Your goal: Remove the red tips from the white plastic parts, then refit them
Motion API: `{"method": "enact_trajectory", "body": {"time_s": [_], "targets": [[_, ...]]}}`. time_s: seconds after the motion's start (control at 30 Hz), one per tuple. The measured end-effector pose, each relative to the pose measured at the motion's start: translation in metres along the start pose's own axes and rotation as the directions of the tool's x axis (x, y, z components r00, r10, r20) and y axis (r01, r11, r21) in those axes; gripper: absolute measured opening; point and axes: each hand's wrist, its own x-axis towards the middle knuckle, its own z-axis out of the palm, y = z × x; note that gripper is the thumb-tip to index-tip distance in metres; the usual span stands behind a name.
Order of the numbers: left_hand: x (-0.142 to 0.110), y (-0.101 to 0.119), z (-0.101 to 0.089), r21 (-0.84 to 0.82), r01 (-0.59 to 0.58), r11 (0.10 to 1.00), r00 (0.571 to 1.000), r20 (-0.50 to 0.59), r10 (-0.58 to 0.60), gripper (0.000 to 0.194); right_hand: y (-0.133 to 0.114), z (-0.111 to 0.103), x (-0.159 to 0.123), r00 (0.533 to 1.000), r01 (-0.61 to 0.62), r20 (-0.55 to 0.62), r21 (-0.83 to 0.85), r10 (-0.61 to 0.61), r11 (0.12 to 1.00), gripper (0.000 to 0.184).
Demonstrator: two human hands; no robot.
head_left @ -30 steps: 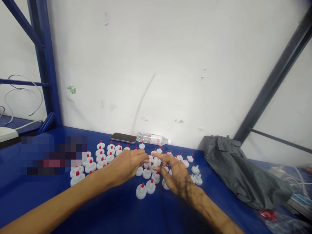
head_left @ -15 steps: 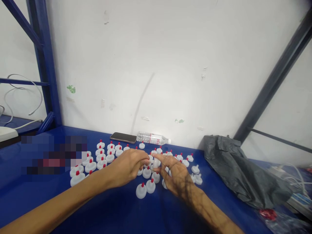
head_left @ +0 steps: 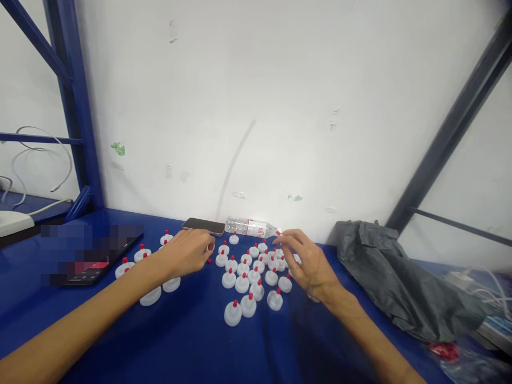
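Observation:
Many white round nozzle caps with red tips, among them one at the front (head_left: 232, 313), stand on the blue table (head_left: 192, 341). My left hand (head_left: 190, 253) is over the left group of caps, its fingers curled closed; whatever they hold is hidden. A small red tip (head_left: 209, 261) shows just below those fingers. At the right edge of the middle group, my right hand (head_left: 306, 261) pinches a small red tip cap (head_left: 279, 233) between thumb and fingertips. Its wrist and palm hide some white caps behind.
Against the wall lie a phone (head_left: 204, 226) and a clear water bottle (head_left: 252, 228). A dark tablet-like device (head_left: 120, 250), partly blurred, lies at left. To the right is a grey plastic bag (head_left: 384, 277), with a bag of red pieces (head_left: 445, 351) before it.
My hands, which met over the middle caps, have moved apart. The left went left over its group; the right rose slightly to the right and now pinches a red tip cap.

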Motion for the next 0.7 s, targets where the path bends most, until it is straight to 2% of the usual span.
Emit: {"method": "enact_trajectory", "body": {"time_s": [0.13, 0.27, 0.4, 0.57, 0.7], "targets": [[-0.001, -0.002, 0.012, 0.035, -0.035, 0.999, 0.998, 0.049, 0.034, 0.008, 0.009, -0.012, 0.004, 0.999, -0.032, 0.019, 0.007, 0.032, 0.999, 0.024], [0.001, -0.002, 0.025, 0.077, -0.044, 0.996, 0.997, 0.059, 0.04, 0.009, 0.012, -0.025, 0.007, 0.988, -0.093, 0.125, 0.036, 0.088, 0.995, 0.023], [0.004, -0.005, 0.035, 0.099, -0.062, 0.993, 0.996, 0.064, 0.056, 0.011, 0.018, -0.032, 0.008, 0.941, -0.21, 0.279, 0.028, 0.194, 0.977, 0.023], [0.004, -0.005, 0.039, 0.114, -0.092, 0.989, 0.994, 0.069, 0.085, 0.016, 0.028, -0.033, 0.005, 0.857, -0.313, 0.434, 0.01, 0.278, 0.95, 0.04], [0.0, 0.001, 0.034, 0.121, -0.1, 0.988, 0.994, 0.059, 0.093, 0.018, 0.033, -0.029, 0.002, 0.834, -0.297, 0.487, -0.002, 0.26, 0.955, 0.022]]}}
